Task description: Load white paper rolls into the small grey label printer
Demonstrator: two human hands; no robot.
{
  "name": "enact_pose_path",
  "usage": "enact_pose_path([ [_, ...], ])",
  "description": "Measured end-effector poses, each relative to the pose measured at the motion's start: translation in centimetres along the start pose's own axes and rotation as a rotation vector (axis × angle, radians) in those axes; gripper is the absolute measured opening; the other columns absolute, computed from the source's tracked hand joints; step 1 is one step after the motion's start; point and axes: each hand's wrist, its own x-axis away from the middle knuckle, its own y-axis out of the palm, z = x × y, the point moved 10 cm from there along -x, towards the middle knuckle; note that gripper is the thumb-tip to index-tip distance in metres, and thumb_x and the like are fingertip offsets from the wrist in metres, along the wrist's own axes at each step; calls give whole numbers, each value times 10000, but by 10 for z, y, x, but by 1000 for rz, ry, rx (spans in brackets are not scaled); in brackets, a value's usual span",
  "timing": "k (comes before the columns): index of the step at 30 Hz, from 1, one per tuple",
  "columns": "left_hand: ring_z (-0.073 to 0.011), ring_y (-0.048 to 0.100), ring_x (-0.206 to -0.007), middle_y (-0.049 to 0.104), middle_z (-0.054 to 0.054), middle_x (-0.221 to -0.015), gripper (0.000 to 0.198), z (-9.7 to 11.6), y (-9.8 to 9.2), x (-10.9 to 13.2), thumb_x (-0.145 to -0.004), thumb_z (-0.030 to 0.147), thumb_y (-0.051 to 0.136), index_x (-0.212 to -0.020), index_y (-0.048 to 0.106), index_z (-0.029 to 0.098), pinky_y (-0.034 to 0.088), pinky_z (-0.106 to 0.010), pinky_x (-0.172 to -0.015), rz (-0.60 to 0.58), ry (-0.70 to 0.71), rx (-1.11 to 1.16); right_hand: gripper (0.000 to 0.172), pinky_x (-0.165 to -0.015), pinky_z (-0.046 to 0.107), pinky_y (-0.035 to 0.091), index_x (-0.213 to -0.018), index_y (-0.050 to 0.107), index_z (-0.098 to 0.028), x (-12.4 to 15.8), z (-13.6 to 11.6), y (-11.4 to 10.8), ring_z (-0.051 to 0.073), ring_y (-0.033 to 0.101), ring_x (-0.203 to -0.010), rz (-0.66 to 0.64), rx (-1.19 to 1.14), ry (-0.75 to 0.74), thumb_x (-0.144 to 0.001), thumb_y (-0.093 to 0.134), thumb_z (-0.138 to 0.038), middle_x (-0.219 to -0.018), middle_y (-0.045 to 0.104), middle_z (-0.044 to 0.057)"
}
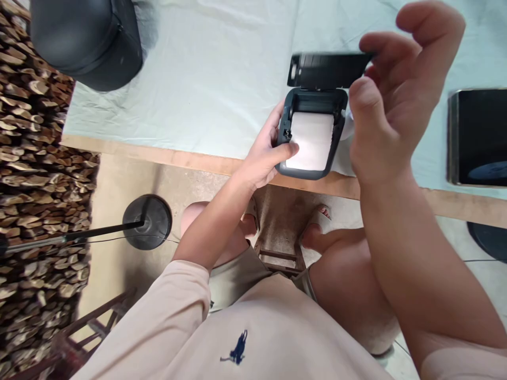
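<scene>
My left hand (267,150) grips a small dark mini printer (304,173) at its left side, just above the table's front edge. Its thumb presses on a stack of white paper (312,140) lying inside the body. The black lid (327,70) is swung up, hinged at the far end. My right hand (400,100) is raised at the lid's right end, fingers curved and apart. One fingertip touches or nearly touches the lid's corner; the hand hides part of that area. Something whitish shows behind the printer's right side, too covered to name.
A pale green cloth covers the wooden table (158,159). A black rounded case (89,42) stands at the far left, and a dark-screened tablet (481,137) lies at right. Chopped firewood (39,158) is stacked at left, near a round black stand base (146,221).
</scene>
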Motion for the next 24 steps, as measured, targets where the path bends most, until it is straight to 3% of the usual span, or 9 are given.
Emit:
enact_pose_path([
  [3, -267, 585, -1187, 596, -28, -1154, 811, 1, -3, 0, -616, 397, 734, -1318, 356, 248, 543, -315, -830, 32, 9, 23, 344, -894, 297, 442, -1182, 445, -290, 5, -10, -8, 122, 520, -1165, 64, -64, -35, -856, 487, -394, -1179, 441, 13],
  [6, -239, 614, -1139, 615, -23, -1144, 765, 4, 0, 2, -622, 381, 742, -1285, 384, 245, 546, -264, -771, 36, -2, 47, 330, -900, 297, 465, -1177, 451, -262, 16, -21, -7, 128, 511, -1158, 79, -19, -41, -867, 464, -374, -1144, 472, 35],
  [10, -240, 547, -1266, 619, -27, -1142, 571, 13, 4, 8, -756, 447, 630, -1243, 419, 234, 544, -326, -944, 58, 10, 129, 363, -1032, 361, 464, -1215, 400, -279, 41, -12, -2, 154, 457, -1280, 100, 69, 161, -868, 446, -374, -1279, 454, 45],
  [13, -241, 495, -1334, 626, -37, -1131, 495, 12, 5, 12, -830, 463, 558, -1234, 439, 204, 500, -385, -1053, 88, -32, 139, 482, -881, 313, 533, -1263, 302, -295, 56, 6, 13, 137, 565, -1141, 20, -53, 325, -832, 480, -417, -1309, 458, 55],
  [16, -237, 514, -1320, 638, -17, -1131, 515, 10, 8, 13, -813, 456, 599, -1252, 443, 236, 508, -384, -1051, 73, -58, 99, 610, -691, 270, 520, -1270, 194, -302, 61, 23, 29, 120, 628, -882, -79, -217, 438, -789, 527, -475, -1119, 581, 47],
  [20, -230, 552, -1280, 650, 3, -1111, 461, 15, 10, 11, -808, 406, 628, -1214, 468, 258, 547, -347, -988, 53, -12, 96, 686, -675, 283, 511, -1247, 201, -293, 59, 34, 32, 143, 632, -853, -118, -282, 492, -732, 589, -526, -1027, 626, 45],
  [24, -233, 449, -1379, 647, -26, -1139, 447, 14, 9, 7, -887, 504, 447, -1235, 487, 226, 511, -363, -1055, 80, -11, 164, 601, -693, 281, 532, -1255, 228, -280, 58, 33, 25, 127, 634, -863, -113, -263, 465, -785, 535, -492, -1049, 624, 49],
])
